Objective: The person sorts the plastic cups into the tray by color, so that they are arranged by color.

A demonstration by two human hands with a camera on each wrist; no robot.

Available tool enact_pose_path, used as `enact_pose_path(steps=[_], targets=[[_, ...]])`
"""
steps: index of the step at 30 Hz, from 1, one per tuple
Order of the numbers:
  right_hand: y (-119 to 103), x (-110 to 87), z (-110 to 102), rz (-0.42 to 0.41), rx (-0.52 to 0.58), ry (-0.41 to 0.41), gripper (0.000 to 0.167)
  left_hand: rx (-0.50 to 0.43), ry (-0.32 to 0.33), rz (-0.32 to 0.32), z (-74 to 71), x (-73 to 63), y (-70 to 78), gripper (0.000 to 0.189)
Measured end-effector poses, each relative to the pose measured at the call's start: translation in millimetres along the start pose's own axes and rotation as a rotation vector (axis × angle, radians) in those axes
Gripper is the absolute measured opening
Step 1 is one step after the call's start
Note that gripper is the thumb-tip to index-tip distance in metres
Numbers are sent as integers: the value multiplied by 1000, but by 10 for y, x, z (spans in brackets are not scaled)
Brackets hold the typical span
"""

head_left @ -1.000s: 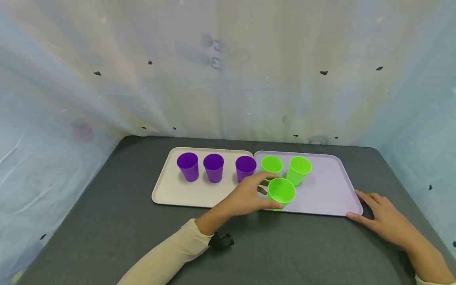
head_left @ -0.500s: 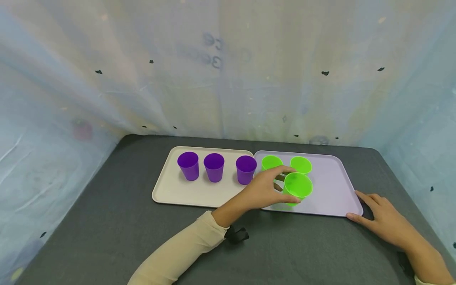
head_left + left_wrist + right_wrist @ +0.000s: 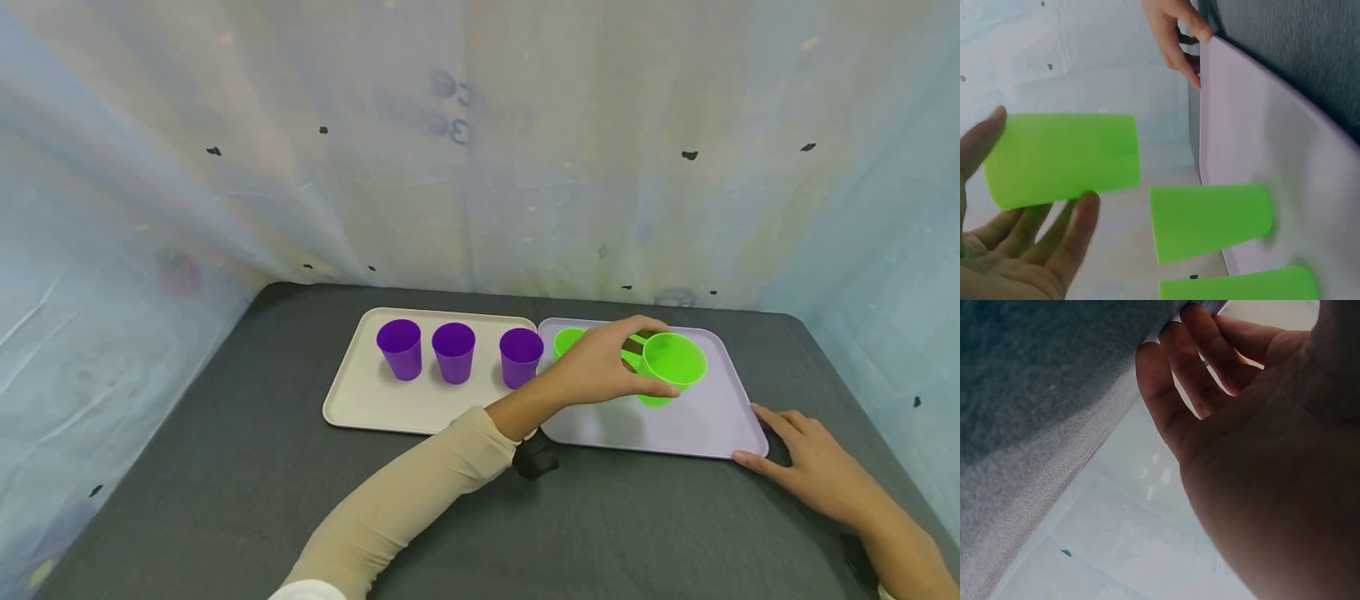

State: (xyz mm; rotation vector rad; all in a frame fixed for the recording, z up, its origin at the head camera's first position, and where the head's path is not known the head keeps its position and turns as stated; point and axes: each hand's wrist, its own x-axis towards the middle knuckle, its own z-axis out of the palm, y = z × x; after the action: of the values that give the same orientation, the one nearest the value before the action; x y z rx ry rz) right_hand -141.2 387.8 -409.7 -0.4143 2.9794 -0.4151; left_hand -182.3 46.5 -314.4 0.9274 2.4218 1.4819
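My left hand holds a green cup above the lilac tray. The left wrist view shows the held cup between thumb and fingers, well above a standing green cup. Beside that one stands another green cup, partly cut off by the frame. In the head view my left hand partly covers the standing green cups. My right hand rests at the lilac tray's front right corner, its thumb on the front edge and its fingers spread along the right edge.
To the left, a cream tray carries three purple cups in a row, all upright. Both trays lie side by side on a dark grey tabletop. Pale sheeting rises behind the table and along both sides.
My left hand has carried the green cup rightward and upward in the head view, past the standing green cups. My right hand has stayed at the tray corner.
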Motion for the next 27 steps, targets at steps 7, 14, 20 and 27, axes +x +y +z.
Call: enact_pose_path(steps=[7, 14, 20, 27], targets=[[4, 24, 13, 0, 0, -4, 88, 143, -47, 47, -51, 203, 62, 73], [-3, 37, -3, -17, 8, 10, 87, 240, -31, -29, -70, 379, 30, 72], [11, 29, 20, -7, -15, -10, 89, 188, 0, -96, -2, 498, -24, 69], [27, 35, 15, 4, -17, -19, 90, 223, 19, -97, 102, 666, -57, 70]])
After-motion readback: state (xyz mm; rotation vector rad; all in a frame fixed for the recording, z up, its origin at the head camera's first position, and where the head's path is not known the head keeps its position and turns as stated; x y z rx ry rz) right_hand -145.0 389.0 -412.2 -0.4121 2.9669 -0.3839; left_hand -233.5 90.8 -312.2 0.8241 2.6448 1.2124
